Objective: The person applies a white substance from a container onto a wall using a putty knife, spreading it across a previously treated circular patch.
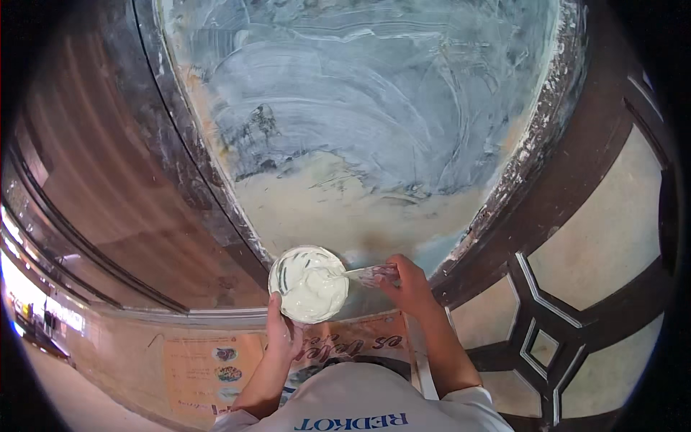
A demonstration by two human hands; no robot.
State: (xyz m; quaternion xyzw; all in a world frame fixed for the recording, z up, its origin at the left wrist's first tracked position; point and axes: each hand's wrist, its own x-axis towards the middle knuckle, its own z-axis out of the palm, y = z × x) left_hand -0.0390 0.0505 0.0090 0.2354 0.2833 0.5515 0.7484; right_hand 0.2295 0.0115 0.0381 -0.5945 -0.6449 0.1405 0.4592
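Panel [345, 115]: grey-blue smears above beige, beyond hands | orange printed sheet [198, 374]: nearer the body | round tub [271, 282]: over panel's near edge, white paste [320, 295] inside | left hand [283, 333]: gripping tub, thumb at rim | right hand [407, 284]: closed around flat tool [373, 274], tip at paste's right side.

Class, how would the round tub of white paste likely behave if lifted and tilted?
The tub likely feels weighty, since paste spreads across its inside, though its depth is hidden. The paste probably slides slowly rather than splashing, as its surface holds ridges.
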